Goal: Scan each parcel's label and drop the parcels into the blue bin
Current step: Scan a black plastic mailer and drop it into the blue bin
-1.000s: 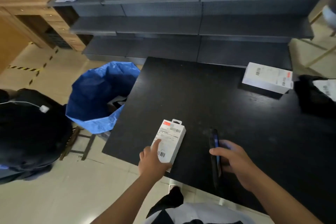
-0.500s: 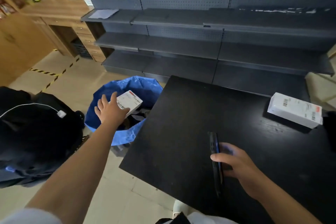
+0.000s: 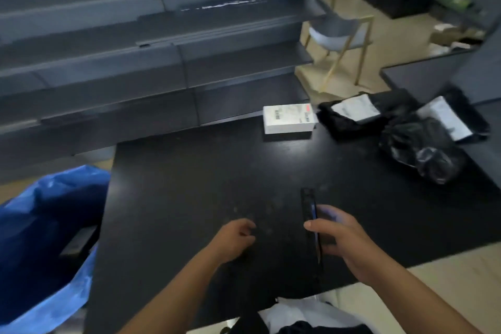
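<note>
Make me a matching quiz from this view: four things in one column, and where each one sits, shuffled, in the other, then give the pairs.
Things:
1. white box
2. phone
3. blue bin
4. black poly bags

Places:
A. on the floor beside the table's left edge
B. far side of the table, label up
C. piled at the table's right end
D. gripped in the right hand

Pairs: 1-B, 2-D, 3-A, 4-C
</note>
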Demonstrator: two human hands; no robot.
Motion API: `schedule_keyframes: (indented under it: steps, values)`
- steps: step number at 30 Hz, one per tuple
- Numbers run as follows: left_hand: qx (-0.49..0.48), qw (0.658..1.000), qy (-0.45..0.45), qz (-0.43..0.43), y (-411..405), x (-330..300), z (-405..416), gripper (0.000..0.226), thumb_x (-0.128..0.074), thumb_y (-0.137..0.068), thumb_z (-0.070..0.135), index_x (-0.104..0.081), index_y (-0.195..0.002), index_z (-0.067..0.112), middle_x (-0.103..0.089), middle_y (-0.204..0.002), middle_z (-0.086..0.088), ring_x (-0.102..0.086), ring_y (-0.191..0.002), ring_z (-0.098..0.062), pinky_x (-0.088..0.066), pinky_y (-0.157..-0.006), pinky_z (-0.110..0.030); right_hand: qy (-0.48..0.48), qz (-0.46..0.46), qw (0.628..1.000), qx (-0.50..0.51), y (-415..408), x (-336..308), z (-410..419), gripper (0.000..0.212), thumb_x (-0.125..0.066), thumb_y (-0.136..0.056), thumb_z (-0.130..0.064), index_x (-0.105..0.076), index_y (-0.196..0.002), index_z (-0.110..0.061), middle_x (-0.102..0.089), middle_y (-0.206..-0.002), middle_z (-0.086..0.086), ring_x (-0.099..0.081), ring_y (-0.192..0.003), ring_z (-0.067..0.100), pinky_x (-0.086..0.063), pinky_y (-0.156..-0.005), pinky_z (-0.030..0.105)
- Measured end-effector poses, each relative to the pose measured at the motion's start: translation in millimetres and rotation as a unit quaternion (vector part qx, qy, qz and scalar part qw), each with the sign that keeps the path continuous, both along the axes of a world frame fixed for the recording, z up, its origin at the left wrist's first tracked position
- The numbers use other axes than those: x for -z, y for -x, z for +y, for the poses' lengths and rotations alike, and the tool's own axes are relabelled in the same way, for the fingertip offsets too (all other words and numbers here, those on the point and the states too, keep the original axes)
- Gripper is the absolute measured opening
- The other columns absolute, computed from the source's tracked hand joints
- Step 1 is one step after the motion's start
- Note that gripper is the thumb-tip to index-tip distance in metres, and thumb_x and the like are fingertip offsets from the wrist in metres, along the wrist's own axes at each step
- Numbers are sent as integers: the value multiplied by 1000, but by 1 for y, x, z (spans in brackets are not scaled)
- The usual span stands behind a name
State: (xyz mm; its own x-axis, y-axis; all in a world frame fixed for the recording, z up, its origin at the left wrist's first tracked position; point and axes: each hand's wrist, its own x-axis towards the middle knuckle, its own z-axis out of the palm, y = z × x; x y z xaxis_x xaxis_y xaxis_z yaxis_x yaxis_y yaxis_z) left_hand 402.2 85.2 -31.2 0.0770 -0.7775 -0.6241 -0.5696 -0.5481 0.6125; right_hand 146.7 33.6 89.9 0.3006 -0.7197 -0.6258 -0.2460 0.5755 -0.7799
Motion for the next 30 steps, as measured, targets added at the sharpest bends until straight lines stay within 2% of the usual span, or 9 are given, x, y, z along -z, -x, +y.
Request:
schedule_keyframes:
  steps: [3,8,12,15,17,22,26,28,30]
  values:
    - [88,996,-8,8,65,-7,-42,38,-65,-95,21,-61,-132,22,-66,-119,4,-63,-110,-13,-50,-98,-27,-10,-3,997,76,57,1,-8,69,-88,-72,-27,-62,-135,-16,-72,-121,11,-74,-105,31,-59,-95,55]
    - [188,982,1,-1,164,-20,-102,37,-63,-97,22,-59,-134,23,-64,-126,3,-61,-114,-12,-47,-97,-23,-26,-10,982,189,145,13,-24,101,-92,-47,-41,-59,-139,-17,-69,-126,16,-73,-104,36,-63,-86,50]
    - [208,977,33,-10,238,-22,-165,38,-67,-94,23,-61,-131,24,-64,-130,1,-61,-115,-12,-47,-103,-28,-28,-7,973,227,211,20,-38,65,-81,-81,-21,-56,-141,-14,-66,-117,13,-68,-97,29,-61,-76,41]
    - [207,972,98,-50,291,-22,-217,46,-68,-93,24,-56,-137,20,-57,-139,-4,-56,-123,-19,-43,-107,-31,-43,-1,966,255,256,28,-47,57,-78,-85,-20,-57,-139,-16,-64,-126,12,-65,-110,31,-57,-75,38]
    - [276,939,161,-128,323,-24,-242,53,-63,-95,27,-46,-145,21,-46,-145,-6,-47,-131,-25,-40,-109,-37,-45,-1,963,265,278,27,-51,51,-78,-86,-19,-60,-134,-18,-64,-124,10,-64,-110,29,-55,-73,37]
    - [453,787,297,-297,395,-11,-274,70,-55,-98,29,-20,-158,25,-21,-163,-10,-19,-150,-31,-17,-122,-44,-40,-9,960,279,328,28,-69,25,-74,-90,-15,-58,-98,-32,-62,-111,-1,-61,-100,19,-50,-69,30]
    - [456,767,307,-330,428,11,-290,84,-55,-98,25,0,-160,38,2,-168,-15,-3,-154,-37,-3,-123,-49,-59,-15,952,301,351,29,-80,24,-76,-89,-16,-63,-103,-30,-69,-113,6,-66,-102,23,-53,-71,32]
    - [440,763,319,-351,438,19,-299,80,-57,-97,23,-9,-159,37,1,-168,-17,-5,-154,-39,-3,-123,-51,-61,-11,948,313,359,31,-81,34,-82,-83,-23,-65,-113,-28,-69,-118,9,-66,-106,26,-56,-75,35]
    - [410,764,341,-363,443,23,-308,66,-62,-92,24,-33,-151,30,-16,-165,-18,-18,-150,-39,-12,-122,-52,-56,-1,947,316,365,34,-81,69,-89,-63,-41,-64,-126,-24,-67,-124,11,-65,-111,29,-58,-84,41]
